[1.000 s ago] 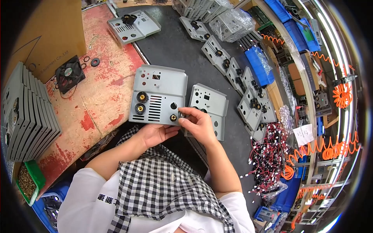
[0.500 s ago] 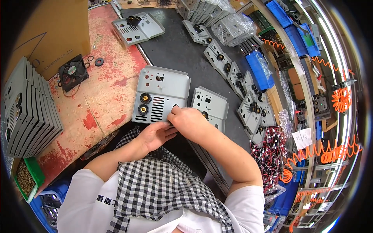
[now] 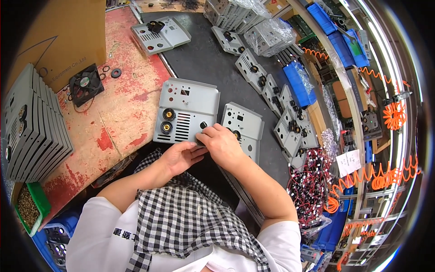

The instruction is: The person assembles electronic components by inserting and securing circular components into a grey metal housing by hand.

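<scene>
A grey metal panel (image 3: 188, 106) with vent slots and two brass-and-black sockets lies in front of me, half on the red bench, half on the black belt. My left hand (image 3: 179, 156) cups the panel's near right corner from below. My right hand (image 3: 223, 144) pinches down on that same corner, fingertips over a small fitting that is hidden. A second grey panel (image 3: 244, 122) lies just right of it, partly under my right hand.
A stack of grey panels (image 3: 31, 127) stands at the left. A black fan (image 3: 85, 84) and washers lie on the red bench (image 3: 118, 118). More panels line the black belt (image 3: 204, 59). Red-black wire bundles (image 3: 310, 186) sit right; a green tray (image 3: 29, 208) lower left.
My right hand slid left from the panel's edge onto its near right corner, covering the brass fitting seen before. The left hand stays under the corner.
</scene>
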Action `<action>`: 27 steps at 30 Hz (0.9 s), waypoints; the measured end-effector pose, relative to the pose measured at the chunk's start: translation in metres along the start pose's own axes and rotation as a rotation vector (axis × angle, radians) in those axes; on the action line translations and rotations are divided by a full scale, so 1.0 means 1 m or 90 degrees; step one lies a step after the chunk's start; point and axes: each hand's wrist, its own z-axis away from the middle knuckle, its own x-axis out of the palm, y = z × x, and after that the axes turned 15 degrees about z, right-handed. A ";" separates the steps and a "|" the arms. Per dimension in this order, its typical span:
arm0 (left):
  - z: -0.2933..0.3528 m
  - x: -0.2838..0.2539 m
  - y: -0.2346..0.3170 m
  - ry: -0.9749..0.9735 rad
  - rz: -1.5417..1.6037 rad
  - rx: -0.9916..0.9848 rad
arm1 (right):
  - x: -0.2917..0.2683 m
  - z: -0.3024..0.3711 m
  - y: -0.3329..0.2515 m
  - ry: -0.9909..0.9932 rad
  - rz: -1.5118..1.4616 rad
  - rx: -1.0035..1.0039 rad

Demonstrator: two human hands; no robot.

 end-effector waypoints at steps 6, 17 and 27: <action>0.001 -0.004 0.000 0.006 -0.011 -0.008 | 0.004 -0.008 -0.003 -0.109 0.146 0.058; 0.004 0.001 0.002 -0.002 -0.023 -0.024 | -0.040 -0.006 0.000 -0.206 -0.209 0.238; 0.003 -0.001 0.006 -0.023 -0.032 -0.030 | -0.024 -0.017 0.001 -0.245 -0.160 0.317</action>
